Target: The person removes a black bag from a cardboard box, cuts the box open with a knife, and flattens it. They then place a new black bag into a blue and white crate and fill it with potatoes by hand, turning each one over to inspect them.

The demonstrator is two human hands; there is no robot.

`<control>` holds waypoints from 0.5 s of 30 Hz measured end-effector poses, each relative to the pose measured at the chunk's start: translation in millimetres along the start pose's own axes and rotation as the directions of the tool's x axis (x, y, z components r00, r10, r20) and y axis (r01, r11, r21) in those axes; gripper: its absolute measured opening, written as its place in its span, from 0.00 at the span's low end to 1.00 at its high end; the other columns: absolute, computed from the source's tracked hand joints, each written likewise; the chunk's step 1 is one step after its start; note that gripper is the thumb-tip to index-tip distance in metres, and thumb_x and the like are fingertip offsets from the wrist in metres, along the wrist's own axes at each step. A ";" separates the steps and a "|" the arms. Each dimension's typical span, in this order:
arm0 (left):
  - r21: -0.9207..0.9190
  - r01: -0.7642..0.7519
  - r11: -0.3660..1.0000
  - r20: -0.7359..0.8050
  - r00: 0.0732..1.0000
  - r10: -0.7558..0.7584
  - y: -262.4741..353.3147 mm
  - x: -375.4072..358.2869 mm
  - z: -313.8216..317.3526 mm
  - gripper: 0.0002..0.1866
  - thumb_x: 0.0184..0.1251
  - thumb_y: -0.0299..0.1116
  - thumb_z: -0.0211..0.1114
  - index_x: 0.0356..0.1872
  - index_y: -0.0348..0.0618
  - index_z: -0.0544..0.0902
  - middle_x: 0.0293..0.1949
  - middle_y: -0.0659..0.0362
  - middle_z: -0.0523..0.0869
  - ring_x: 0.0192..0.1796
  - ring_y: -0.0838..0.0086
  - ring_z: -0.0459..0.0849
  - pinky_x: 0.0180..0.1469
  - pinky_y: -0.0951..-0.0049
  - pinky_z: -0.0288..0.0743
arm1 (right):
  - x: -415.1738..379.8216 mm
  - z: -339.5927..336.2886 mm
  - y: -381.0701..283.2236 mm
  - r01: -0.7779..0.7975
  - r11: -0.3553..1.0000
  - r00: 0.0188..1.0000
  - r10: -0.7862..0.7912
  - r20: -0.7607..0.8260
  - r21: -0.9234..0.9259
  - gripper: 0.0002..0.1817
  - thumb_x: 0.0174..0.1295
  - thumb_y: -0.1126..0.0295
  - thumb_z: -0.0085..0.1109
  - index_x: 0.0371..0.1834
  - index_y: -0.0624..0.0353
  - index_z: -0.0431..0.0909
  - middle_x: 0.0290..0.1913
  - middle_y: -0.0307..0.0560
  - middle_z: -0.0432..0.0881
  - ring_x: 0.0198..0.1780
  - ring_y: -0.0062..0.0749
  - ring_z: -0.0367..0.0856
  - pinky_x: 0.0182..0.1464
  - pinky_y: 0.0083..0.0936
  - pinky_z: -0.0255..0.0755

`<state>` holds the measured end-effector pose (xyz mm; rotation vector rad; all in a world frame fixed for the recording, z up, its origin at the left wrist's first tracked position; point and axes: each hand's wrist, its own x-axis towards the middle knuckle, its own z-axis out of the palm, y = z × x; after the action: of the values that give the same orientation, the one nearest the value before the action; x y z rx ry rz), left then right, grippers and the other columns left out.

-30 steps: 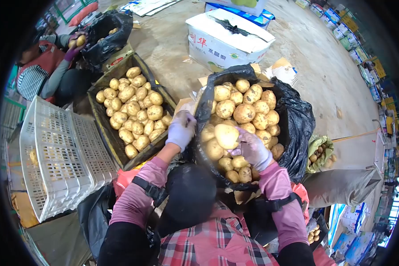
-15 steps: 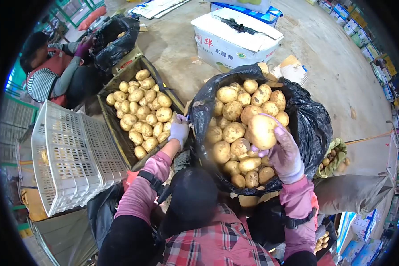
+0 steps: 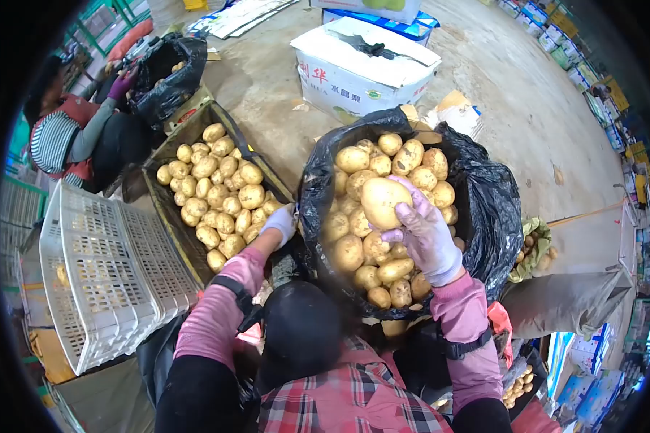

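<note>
My right hand (image 3: pixel 430 242), in a pale purple glove, is closed around a large potato (image 3: pixel 385 204) above the black plastic bag (image 3: pixel 495 216), which is full of potatoes. My left hand (image 3: pixel 282 224), also gloved, is closed at the bag's left rim, beside the right edge of a long crate (image 3: pixel 183 249). Its fingertips are partly hidden, and they appear to pinch the bag's plastic. Smaller potatoes (image 3: pixel 217 191) fill much of that crate. Some potatoes in the bag carry brown soil marks.
A white plastic basket (image 3: pixel 97 267) stands left of the crate. Ahead are a white carton (image 3: pixel 365 68) and torn cardboard (image 3: pixel 451 112). A co-worker (image 3: pixel 72 137) sits at upper left by another black bag (image 3: pixel 170 72). A green sack (image 3: pixel 533 249) of potatoes lies at right.
My right hand has moved left with the potato and turned, so more of the glove's back shows. My left hand stays at the bag's rim. The whole view has shifted slightly.
</note>
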<state>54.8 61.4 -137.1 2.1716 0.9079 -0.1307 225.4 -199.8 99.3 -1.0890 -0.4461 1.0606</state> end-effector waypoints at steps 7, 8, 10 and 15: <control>-0.162 -0.128 0.978 -0.194 0.976 0.096 79.3 -83.4 -88.2 0.26 0.68 0.38 0.65 0.64 0.39 0.74 0.49 0.48 0.86 0.47 0.63 0.86 0.49 0.67 0.79 | -12.8 0.8 -4.7 0.155 0.939 0.982 -0.181 -0.060 -0.306 0.33 0.63 0.73 0.69 0.70 0.64 0.65 0.54 0.42 0.78 0.51 0.21 0.78 0.50 0.20 0.78; -0.467 -0.175 0.867 -0.060 0.984 0.167 108.7 -95.6 -100.1 0.29 0.69 0.41 0.65 0.67 0.39 0.70 0.53 0.51 0.84 0.49 0.66 0.85 0.49 0.69 0.80 | -14.2 2.0 -5.0 0.177 0.923 0.978 -0.203 -0.041 -0.341 0.33 0.62 0.73 0.70 0.69 0.65 0.66 0.54 0.42 0.79 0.51 0.21 0.78 0.52 0.21 0.77; -0.736 -0.141 0.662 0.105 0.942 0.318 165.3 -116.9 -108.7 0.36 0.70 0.48 0.66 0.71 0.39 0.65 0.56 0.54 0.81 0.49 0.70 0.85 0.46 0.74 0.80 | -20.4 12.9 -10.0 0.183 0.906 0.977 -0.212 -0.036 -0.382 0.31 0.62 0.72 0.70 0.67 0.66 0.69 0.53 0.42 0.80 0.52 0.21 0.78 0.55 0.21 0.75; -0.849 0.042 0.527 0.285 0.877 0.388 236.8 -149.0 -100.9 0.45 0.64 0.63 0.66 0.73 0.41 0.64 0.52 0.58 0.82 0.45 0.78 0.84 0.38 0.81 0.79 | -21.1 13.6 9.3 0.361 0.630 0.872 -0.490 0.009 -0.687 0.25 0.68 0.61 0.65 0.62 0.64 0.75 0.51 0.58 0.85 0.50 0.40 0.86 0.52 0.28 0.77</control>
<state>78.5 -61.4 132.8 1.1989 0.3226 -0.0587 201.0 -210.6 101.1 -1.6017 -0.9423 0.3408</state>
